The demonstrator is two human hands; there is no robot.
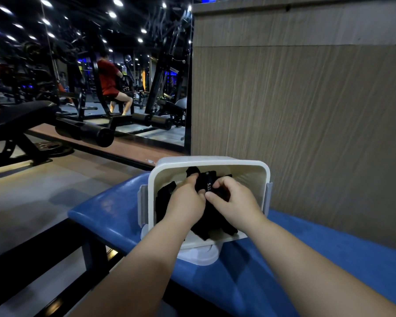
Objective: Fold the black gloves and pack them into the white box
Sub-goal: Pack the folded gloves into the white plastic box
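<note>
The white box (212, 161) stands on a blue padded bench, its opening turned towards me. Black gloves (209, 219) lie bunched inside it, one showing a small white label. My left hand (186, 201) reaches into the box and grips the glove fabric from the left. My right hand (234, 201) is inside too, its fingers curled on the same black bundle from the right. Both hands cover much of the gloves, so how they are folded is hidden.
The box's white lid (200, 253) lies under its near edge on the blue bench (284, 259). A wood-grain wall (306, 110) rises right behind the box. To the left are gym floor, a black weight bench (32, 120) and a mirror showing a person in red.
</note>
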